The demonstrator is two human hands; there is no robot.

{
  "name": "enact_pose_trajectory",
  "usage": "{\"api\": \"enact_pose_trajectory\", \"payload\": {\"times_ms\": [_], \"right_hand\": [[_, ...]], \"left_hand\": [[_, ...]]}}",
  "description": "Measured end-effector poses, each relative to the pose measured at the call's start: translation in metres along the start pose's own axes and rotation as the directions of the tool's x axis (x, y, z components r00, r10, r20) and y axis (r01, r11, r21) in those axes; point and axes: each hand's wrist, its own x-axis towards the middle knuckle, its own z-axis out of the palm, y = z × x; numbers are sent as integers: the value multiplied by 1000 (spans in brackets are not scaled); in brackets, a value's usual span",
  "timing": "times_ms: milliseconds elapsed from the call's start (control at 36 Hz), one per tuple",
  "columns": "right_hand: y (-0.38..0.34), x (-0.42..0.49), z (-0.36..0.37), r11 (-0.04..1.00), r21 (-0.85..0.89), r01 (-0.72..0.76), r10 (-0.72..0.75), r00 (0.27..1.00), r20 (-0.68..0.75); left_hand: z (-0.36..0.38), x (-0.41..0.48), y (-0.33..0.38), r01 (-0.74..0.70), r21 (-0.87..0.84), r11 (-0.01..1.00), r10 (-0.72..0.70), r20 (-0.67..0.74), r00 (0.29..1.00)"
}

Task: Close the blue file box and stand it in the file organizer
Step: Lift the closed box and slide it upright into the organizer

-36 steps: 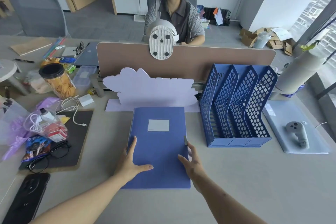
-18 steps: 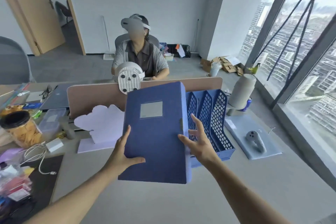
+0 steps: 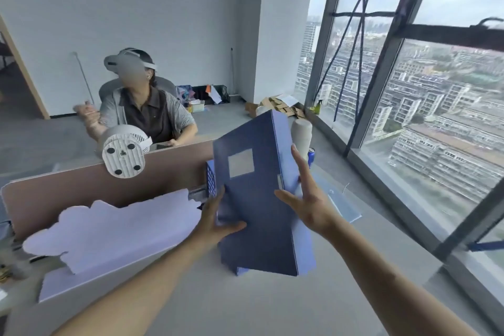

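The blue file box (image 3: 259, 210) is closed and held upright in the air, tilted a little to the right, its grey label facing me. My left hand (image 3: 215, 222) grips its left edge, thumb on the front cover. My right hand (image 3: 306, 196) presses its right side by the clasp with fingers spread. The box hides nearly all of the blue mesh file organizer (image 3: 210, 181); only a strip of mesh shows at the box's left edge.
A brown desk divider (image 3: 68, 194) carries a white fan (image 3: 124, 154), with a person seated behind it. A white cloud-shaped board (image 3: 109, 229) stands at the left. A grey cylinder (image 3: 301, 133) and a pale mat (image 3: 343, 206) lie right, by the windows.
Both hands lifted the closed box off the desk, stood it upright and carried it to the right over the organizer. My view swung up and right.
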Motion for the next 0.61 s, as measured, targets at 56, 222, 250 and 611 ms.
{"api": "enact_pose_trajectory", "payload": {"times_ms": [56,222,250,611], "right_hand": [[0,-4,5,994,-110,-14,8,998,-57],[8,-6,32,947,-320,-15,-31,990,-139],[11,-5,38,947,-320,0,-48,988,-144],[34,25,84,973,-230,23,-61,985,-160]], "left_hand": [[11,12,14,43,-58,997,-45,-28,999],[25,39,55,343,-408,847,-341,79,937],[24,44,57,348,-417,840,-340,95,936],[1,74,44,262,-508,821,-267,64,962]]}}
